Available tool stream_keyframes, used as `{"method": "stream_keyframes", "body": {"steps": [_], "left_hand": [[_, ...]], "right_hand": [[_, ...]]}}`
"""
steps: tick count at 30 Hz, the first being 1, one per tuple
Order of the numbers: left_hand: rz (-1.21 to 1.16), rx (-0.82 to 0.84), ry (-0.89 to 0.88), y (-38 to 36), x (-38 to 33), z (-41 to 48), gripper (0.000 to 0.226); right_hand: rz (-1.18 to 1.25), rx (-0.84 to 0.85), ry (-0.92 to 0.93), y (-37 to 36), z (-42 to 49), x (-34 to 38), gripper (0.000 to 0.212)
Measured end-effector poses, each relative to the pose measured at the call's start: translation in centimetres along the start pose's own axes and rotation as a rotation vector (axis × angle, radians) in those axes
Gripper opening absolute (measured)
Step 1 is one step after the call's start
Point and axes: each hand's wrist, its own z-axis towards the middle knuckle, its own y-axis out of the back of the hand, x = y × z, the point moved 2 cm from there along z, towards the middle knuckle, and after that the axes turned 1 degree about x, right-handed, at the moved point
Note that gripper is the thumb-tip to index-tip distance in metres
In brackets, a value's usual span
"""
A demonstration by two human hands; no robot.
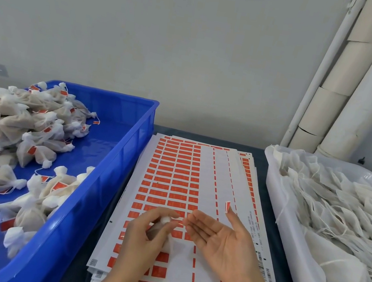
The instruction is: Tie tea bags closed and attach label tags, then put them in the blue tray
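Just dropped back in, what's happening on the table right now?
A person is mid-tagging. The left hand grips a tea bag over the label sheets; the right hand is open, palm up, with a red label at its thumb tip. Finished bags sit piled in the blue tray; untagged bags fill the white tray.

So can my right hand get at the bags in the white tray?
Probably yes: the right hand is open, and the white tray lies uncovered just beside it, with nothing between.
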Motion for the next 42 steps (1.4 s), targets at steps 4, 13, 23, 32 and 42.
{"method": "stream_keyframes", "body": {"steps": [4, 13, 23, 32, 42], "left_hand": [[-0.006, -0.01, -0.017, 0.0, -0.1, 0.0, 0.02], [0.003, 0.097, -0.009, -0.4, 0.1, -0.4, 0.013], [-0.015, 0.338, -0.008, -0.7, -0.2, -0.7, 0.009], [-0.064, 0.367, -0.056, -0.7, -0.4, -0.9, 0.019], [-0.028, 0.268, -0.051, -0.6, -0.1, -0.6, 0.016]], "right_hand": [[0.011, 0.001, -0.015, 0.1, 0.1, -0.1, 0.064], [-0.022, -0.007, 0.015, 1.0, 0.2, 0.5, 0.065], [-0.958, -0.483, 0.49, 1.4, -0.1, 1.2, 0.019], [-1.213, -0.248, 0.529, 1.5, 0.7, -0.2, 0.017], [-1.235, -0.195, 0.5, 1.6, 0.6, -0.2, 0.021]]}}
